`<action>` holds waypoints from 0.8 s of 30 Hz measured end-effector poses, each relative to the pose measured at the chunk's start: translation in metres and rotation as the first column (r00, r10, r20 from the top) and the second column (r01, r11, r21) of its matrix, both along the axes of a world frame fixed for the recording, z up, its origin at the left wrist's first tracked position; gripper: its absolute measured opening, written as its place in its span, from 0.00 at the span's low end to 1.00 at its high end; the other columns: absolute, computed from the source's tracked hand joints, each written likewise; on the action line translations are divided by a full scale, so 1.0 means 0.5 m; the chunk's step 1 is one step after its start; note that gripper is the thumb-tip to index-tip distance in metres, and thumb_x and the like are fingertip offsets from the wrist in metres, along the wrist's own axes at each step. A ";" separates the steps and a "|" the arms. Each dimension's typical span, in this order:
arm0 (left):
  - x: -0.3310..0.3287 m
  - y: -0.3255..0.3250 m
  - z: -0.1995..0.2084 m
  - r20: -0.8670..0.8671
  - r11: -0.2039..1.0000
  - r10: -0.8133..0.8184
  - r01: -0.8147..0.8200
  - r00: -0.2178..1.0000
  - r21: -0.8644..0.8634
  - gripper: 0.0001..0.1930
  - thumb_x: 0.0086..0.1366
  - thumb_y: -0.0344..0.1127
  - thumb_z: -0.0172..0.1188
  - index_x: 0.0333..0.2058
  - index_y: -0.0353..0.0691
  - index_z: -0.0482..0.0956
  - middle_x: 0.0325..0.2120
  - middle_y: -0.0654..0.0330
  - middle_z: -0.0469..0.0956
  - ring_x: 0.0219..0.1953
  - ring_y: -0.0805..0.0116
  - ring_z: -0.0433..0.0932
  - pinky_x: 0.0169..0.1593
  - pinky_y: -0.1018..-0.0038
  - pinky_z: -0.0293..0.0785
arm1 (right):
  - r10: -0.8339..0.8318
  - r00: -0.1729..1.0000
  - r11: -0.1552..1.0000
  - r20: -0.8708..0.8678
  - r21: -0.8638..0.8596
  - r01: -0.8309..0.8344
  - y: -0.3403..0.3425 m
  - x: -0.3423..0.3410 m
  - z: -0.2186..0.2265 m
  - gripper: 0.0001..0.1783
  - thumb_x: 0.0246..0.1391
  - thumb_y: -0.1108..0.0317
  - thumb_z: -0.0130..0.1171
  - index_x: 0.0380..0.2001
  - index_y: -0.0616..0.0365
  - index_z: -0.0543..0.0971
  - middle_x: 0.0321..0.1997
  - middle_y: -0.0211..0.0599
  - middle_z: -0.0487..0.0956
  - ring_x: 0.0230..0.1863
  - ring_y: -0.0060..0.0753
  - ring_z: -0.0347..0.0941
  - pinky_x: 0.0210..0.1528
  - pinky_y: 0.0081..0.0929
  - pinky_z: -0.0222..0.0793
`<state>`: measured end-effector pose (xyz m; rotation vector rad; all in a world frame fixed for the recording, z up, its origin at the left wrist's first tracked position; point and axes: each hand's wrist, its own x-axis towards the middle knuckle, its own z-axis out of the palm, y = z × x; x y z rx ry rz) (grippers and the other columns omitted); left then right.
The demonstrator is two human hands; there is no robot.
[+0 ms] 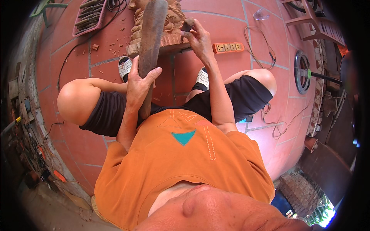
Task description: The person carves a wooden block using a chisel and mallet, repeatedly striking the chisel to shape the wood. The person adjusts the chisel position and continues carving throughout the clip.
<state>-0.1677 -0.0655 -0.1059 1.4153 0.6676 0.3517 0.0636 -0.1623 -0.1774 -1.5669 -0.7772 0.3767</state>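
My left hand (137,88) is closed around a long, flat, dark brown paddle-like piece of wood (151,36). It stands nearly upright in front of me, broad at the top and narrowing toward my lap. My right hand (199,42) is raised to the right of it, pinching a small dark brown block (187,25) between thumb and fingers; its kind does not show clearly. Behind both hands, a carved wooden sculpture (171,21) rests low in front of my feet, partly hidden by the long wood.
A pink tray (101,24) of carving tools lies at the far left, near a black cable and scattered wood chips. An orange power strip (228,47) sits right of the carving, with a cord beyond it. A fan (302,72) and a reddish chair (318,29) stand at the right.
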 end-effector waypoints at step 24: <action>0.028 -0.016 0.052 0.060 0.946 0.083 -0.098 0.995 0.310 0.26 0.66 0.35 0.68 0.57 0.34 0.68 0.28 0.63 0.77 0.23 0.78 0.73 0.27 0.79 0.72 | 0.038 0.950 0.991 0.311 -0.130 0.003 0.014 -0.017 -0.002 0.21 0.60 0.74 0.65 0.56 0.59 0.75 0.45 0.39 0.86 0.49 0.32 0.84 0.47 0.31 0.79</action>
